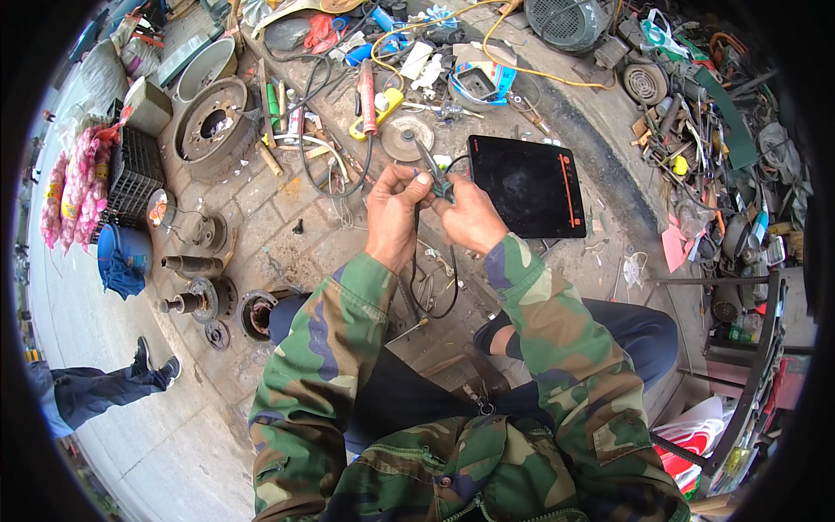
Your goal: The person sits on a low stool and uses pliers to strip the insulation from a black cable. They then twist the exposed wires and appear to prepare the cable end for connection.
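Observation:
My left hand (393, 213) is closed, its thumb and fingers pinching a thin black cord (455, 271) in front of me. The cord hangs in a loop below both hands. Close against it, my right hand (474, 216) is wrapped round pliers (441, 183) with dark green handles, their jaws pointing up and away from me. The exact spot where cord and jaws meet is hidden by my fingers. Just right of the hands lies a flat black induction cooktop (522, 187) with an orange strip. A round, worn metal disc (406, 137) rests beyond the pliers.
A red-handled tool (366, 96) with a black cable and a yellow device (377, 115) lie ahead. Metal motor parts (204, 300) and a large round drum (211, 119) stand left. Scrap (696, 130) is heaped right. Another person's legs (96, 391) show at lower left.

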Demonstrator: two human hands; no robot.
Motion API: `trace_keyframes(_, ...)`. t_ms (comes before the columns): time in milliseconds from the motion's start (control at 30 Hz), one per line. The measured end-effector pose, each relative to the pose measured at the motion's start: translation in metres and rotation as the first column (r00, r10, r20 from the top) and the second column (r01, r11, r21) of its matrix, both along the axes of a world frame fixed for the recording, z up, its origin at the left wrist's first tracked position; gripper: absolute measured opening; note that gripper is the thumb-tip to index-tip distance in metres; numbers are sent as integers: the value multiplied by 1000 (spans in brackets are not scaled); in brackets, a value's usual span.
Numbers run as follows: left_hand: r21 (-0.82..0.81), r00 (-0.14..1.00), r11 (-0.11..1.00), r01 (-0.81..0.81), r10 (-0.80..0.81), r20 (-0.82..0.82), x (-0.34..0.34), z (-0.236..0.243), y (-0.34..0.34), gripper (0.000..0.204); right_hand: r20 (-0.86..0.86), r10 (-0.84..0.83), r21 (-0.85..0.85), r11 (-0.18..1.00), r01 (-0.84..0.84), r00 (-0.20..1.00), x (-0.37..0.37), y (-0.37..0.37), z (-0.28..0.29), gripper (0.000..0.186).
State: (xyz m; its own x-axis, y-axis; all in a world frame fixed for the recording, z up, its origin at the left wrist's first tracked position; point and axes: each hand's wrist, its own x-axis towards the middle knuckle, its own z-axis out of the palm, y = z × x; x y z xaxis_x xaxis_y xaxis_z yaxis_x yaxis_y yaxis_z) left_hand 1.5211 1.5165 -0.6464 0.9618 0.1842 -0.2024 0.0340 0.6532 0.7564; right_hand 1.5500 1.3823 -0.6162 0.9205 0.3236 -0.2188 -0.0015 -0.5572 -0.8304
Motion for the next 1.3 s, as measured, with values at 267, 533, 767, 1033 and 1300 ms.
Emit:
trace_keyframes(267,166,999,985,-44,47,-11,2,-5,-7,7,74,-145,-339,927,162,987,8,9,-3,37)
trace_keyframes(533,545,974,816,-195,226,9,-1,-10,-24,12,-26,-337,-544,795,270,941,52,7,-51,43)
trace_keyframes(767,269,997,960,-75,71,27,-4,4,-5,12,44,-263,-538,807,244,964,73,-86,-64,40)
trace_keyframes(1033,31,997,999,25,-28,78,-5,7,-5,11,-157,208,-540,800,-260,966,42,-98,-99,46)
trace_keyframes(1300,-148,987,987,69,-45,155,1,2,9,9,-349,431,-827,277,-490,832,18,-242,-97,32)
